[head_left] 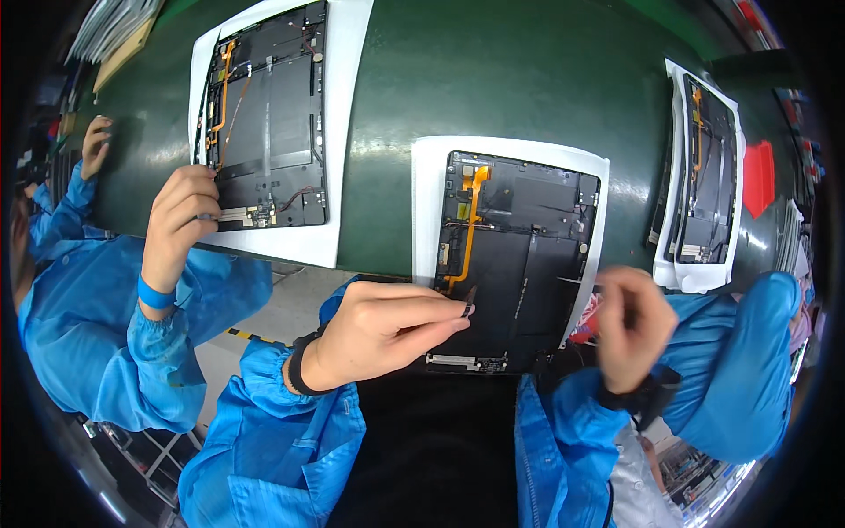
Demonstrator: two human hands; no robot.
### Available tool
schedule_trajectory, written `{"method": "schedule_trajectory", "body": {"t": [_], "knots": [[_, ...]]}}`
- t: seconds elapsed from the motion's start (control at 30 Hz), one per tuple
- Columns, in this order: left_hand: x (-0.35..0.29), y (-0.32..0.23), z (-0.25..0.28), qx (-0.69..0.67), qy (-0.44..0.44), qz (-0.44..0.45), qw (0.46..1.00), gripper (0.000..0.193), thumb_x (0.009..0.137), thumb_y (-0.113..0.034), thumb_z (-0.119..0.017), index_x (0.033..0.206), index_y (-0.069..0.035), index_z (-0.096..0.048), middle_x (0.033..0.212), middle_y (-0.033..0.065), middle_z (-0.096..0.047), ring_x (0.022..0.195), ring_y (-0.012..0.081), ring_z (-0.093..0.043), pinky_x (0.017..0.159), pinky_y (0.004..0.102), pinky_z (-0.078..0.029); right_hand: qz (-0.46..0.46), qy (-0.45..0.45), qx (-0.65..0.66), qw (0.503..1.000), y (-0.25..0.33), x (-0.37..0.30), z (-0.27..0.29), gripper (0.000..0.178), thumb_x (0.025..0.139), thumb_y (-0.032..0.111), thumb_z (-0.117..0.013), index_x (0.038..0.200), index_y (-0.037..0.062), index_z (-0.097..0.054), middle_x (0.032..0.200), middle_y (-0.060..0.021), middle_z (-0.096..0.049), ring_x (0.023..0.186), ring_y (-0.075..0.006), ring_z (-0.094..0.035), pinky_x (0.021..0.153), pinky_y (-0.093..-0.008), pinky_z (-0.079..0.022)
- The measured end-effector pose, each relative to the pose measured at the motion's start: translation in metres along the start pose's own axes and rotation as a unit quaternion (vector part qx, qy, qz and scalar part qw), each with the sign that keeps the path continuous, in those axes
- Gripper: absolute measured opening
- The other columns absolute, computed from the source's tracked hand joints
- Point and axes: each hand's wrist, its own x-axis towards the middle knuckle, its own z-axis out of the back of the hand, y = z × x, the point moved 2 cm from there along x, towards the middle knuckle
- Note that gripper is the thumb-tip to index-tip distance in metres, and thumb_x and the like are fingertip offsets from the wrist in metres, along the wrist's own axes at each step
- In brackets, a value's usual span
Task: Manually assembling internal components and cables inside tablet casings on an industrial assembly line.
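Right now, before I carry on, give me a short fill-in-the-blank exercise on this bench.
1. The hand pinching a small dark piece is the wearer's ____ one.
2. The tablet shell below it rests on a sheet coloured ____.
3. The broad ribbon cable in that shell is ____.
4. The neighbour's wristband is ____.

Missing words: left; white; orange; blue.

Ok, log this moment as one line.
left hand: pinching small dark piece over black panel | right hand: blurred, right of panel, grip unclear | panel: on white sheet
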Motion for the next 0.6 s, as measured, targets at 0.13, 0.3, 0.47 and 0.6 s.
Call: {"method": "schedule_trajectory", "body": {"t": [0.13,0.3,0.47,0.6], "knots": [[0.005,-0.007,0.008,-0.015,-0.009,0.009,1.000,0.013,0.086,0.000,-0.085,0.097,0.003,-0.080,0.087,0.0117,-0.079,0.069,0.0177,-0.074,0.060,0.0271,-0.055,-0.064,-0.014,-0.179,0.982,-0.035,-0.018,0.073,0.013,0.088,-0.006,-0.071,0.100,-0.0011,-0.072,0.082,-0.0092,-0.070,0.061,-0.0168,-0.058,0.060,-0.0311,-0.049],[0.015,-0.005,0.001,-0.047,0.001,0.041,0.998,0.012,0.083,0.003,-0.086,0.093,0.002,-0.080,0.080,0.0091,-0.076,0.059,0.0065,-0.062,0.053,0.0229,-0.043,-0.137,0.040,-0.114,0.983,-0.023,-0.027,0.064,0.028,0.083,-0.007,-0.076,0.110,-0.0018,-0.073,0.104,-0.0148,-0.075,0.086,-0.0242,-0.075,0.072,-0.0311,-0.057],[0.019,-0.008,0.002,-0.048,0.025,0.048,0.997,0.013,0.083,0.003,-0.086,0.094,0.001,-0.079,0.079,0.0070,-0.073,0.060,0.0061,-0.058,0.054,0.0236,-0.041,0.215,0.136,0.041,0.966,0.046,0.007,-0.033,0.038,0.078,0.002,-0.085,0.114,0.0016,-0.075,0.109,-0.0112,-0.077,0.087,-0.0278,-0.077,0.075,-0.0364,-0.062],[0.025,-0.014,-0.001,0.015,0.017,-0.088,0.996,0.020,0.079,-0.001,-0.089,0.097,-0.001,-0.080,0.088,0.0094,-0.074,0.073,0.0178,-0.066,0.063,0.0303,-0.051,0.273,0.130,0.067,0.951,0.038,0.009,-0.054,0.031,0.078,0.000,-0.083,0.108,0.0024,-0.076,0.105,-0.0105,-0.077,0.084,-0.0263,-0.077,0.069,-0.0345,-0.062]]}}
